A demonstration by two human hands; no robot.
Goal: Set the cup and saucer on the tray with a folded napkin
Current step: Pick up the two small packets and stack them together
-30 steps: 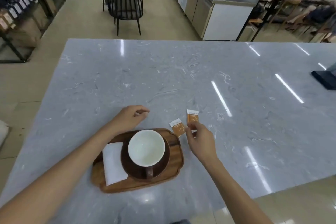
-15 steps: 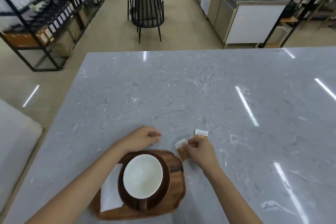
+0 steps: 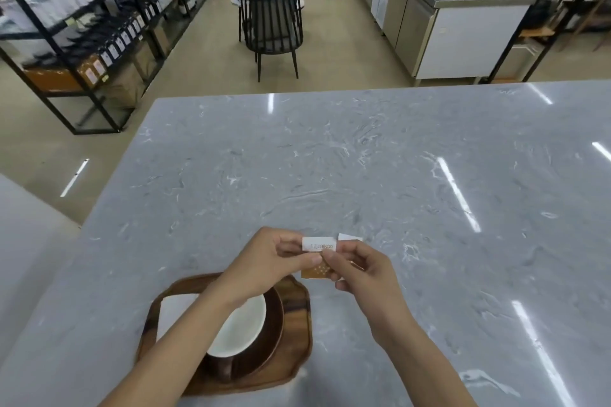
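Hands – left (image 3: 264,261), right (image 3: 360,269) – fingers pinching paper sachets (image 3: 317,253); glossy cup (image 3: 241,329) on wooden tray (image 3: 297,324).

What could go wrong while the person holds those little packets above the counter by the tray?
Both hands, left hand and right hand, pinch two small packets by their edges; one could slip onto the counter or, if torn, spill. The left forearm crosses low over the cup on its saucer, so pulling back carelessly might knock it or the folded napkin on the tray.
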